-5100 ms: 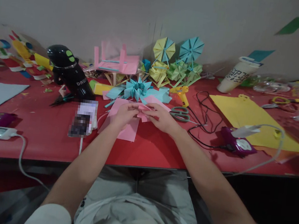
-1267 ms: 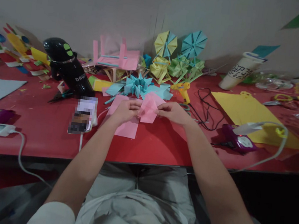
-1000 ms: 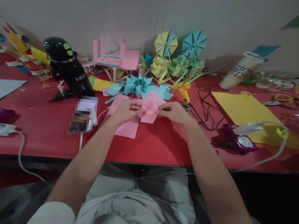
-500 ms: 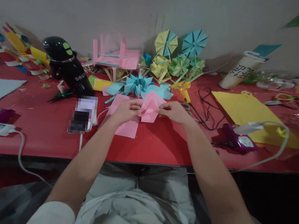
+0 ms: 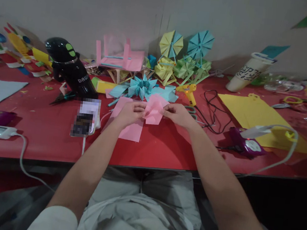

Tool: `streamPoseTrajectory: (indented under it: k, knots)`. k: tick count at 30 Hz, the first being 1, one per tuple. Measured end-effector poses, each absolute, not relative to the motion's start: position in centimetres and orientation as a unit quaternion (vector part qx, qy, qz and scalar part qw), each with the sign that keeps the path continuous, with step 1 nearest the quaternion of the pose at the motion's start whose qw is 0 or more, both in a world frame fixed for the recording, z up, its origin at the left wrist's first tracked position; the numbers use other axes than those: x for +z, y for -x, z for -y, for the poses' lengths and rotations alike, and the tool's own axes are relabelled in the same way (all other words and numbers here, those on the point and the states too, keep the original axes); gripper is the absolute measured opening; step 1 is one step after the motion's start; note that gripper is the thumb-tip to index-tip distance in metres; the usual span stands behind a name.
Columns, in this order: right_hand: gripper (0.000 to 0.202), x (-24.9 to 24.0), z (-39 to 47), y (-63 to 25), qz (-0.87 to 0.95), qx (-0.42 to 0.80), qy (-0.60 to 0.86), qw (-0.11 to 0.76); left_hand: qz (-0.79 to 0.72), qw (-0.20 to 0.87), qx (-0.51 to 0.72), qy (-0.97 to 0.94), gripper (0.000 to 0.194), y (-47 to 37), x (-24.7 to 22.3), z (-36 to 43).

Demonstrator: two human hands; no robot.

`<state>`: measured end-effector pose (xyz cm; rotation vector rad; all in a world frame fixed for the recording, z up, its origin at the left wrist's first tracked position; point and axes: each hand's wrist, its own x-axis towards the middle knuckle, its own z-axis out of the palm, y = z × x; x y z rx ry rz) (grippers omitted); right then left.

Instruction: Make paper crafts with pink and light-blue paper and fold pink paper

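Note:
A partly folded piece of pink paper (image 5: 154,111) is held up between my two hands, above the red table. My left hand (image 5: 131,113) pinches its left side, with the fingers closed and bent toward it. On its right side my right hand (image 5: 176,114) grips the edge between thumb and fingers. Flat pink sheets (image 5: 129,131) lie under and beside my left hand. Just behind the held paper are a blue folded paper star (image 5: 142,87) and a yellow glue gun (image 5: 189,93). Green-handled scissors (image 5: 192,112) lie partly hidden behind my right hand.
A phone (image 5: 87,118) with a cable and a black bottle (image 5: 71,67) stand left. Right are a purple power strip (image 5: 246,143), yellow sheets (image 5: 258,116), black cable and a white cup (image 5: 248,73). Paper umbrellas (image 5: 200,44) and a pink paper model (image 5: 134,60) line the wall.
Both hands keep their grip on the pink paper. Its lower edge has risen slightly and its folds look a little different.

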<state>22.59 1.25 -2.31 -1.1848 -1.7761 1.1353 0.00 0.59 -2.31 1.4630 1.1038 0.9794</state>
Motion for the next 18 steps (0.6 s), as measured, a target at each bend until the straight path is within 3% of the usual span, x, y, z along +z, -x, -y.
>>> streamPoseTrajectory:
  k: [10, 15, 18]
  knots:
    - [0.047, -2.2, -0.8, -21.8, 0.669, 0.478, 0.461, 0.334, -0.435, 0.526, 0.407, -0.607, 0.029, -0.2, -2.0, -0.3]
    - [0.049, -3.0, -1.2, -21.8, 0.667, 0.464, 0.466, 0.349, -0.439, 0.541, 0.422, -0.58, 0.039, -0.2, -2.4, -0.4]
    - [0.051, -3.1, -1.1, -21.7, 0.669, 0.455, 0.467, 0.358, -0.435, 0.53, 0.434, -0.584, 0.029, -0.2, -2.6, -0.5]
